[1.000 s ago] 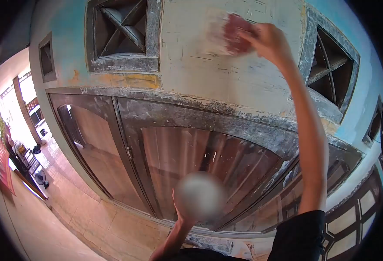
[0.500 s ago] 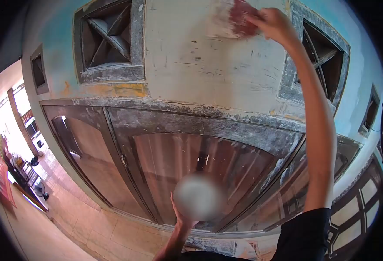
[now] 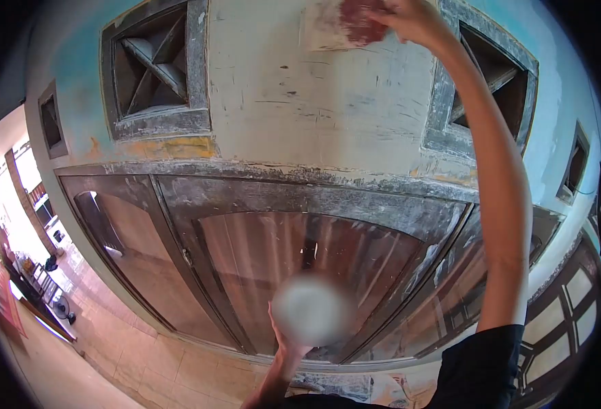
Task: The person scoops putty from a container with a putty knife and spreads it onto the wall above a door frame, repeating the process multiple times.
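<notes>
High on the wall, my right hand [image 3: 409, 24] is closed on a dark red scraper [image 3: 365, 20], whose pale, smeared blade lies flat on the cream wall panel [image 3: 307, 116]. Dark nicks and scratches mark the panel below the blade. Lower down, my left hand [image 3: 287, 337] is wrapped round the side and underside of something round and whitish [image 3: 312, 310]. A blur covers that object, so its exact shape and contents cannot be made out.
Square wooden vents [image 3: 156, 65] flank the panel on both sides. Below runs a worn wooden beam [image 3: 300, 198] over glazed doors [image 3: 246, 252]. At the left are a tiled floor [image 3: 150, 354], a fan [image 3: 62, 308] and a bright opening. A latticed door [image 3: 560, 320] stands at the right.
My right hand and the scraper have moved a little up and to the left across the panel. The view has shifted slightly. My left hand still holds the round object.
</notes>
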`<state>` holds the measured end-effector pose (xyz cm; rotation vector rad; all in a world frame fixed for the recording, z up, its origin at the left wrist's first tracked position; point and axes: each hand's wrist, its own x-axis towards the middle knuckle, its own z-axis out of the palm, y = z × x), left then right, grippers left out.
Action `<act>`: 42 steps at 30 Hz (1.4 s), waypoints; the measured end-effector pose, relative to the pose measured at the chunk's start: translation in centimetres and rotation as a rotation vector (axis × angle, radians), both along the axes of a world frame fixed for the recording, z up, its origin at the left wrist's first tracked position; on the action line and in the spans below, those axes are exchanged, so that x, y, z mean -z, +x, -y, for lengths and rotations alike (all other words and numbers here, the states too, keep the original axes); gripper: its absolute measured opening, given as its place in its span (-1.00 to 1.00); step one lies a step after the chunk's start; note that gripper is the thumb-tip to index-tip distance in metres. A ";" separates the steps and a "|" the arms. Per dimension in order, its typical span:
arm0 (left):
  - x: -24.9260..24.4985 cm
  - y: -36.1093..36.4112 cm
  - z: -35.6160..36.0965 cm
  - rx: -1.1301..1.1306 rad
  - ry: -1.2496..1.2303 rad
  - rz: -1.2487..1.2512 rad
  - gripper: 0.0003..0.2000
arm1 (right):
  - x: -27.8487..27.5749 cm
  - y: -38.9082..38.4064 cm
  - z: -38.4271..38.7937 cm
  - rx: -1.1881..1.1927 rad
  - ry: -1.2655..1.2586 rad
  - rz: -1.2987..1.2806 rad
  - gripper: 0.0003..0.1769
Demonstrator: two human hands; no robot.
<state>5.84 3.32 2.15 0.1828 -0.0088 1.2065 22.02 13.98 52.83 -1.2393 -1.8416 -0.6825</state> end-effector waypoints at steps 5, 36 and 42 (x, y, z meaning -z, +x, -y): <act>0.3 -0.4 0.1 -0.002 -0.033 -0.059 -0.20 | 1.4 12.8 2.3 0.062 -0.105 -0.090 -0.60; -1.4 0.8 1.2 0.014 -0.188 -0.116 -0.25 | 43.8 3.0 15.5 -0.541 -0.436 -0.789 -0.71; -1.1 1.1 1.3 -0.036 -0.188 -0.112 -0.25 | 41.6 3.2 14.0 -0.450 -0.676 -0.959 -0.89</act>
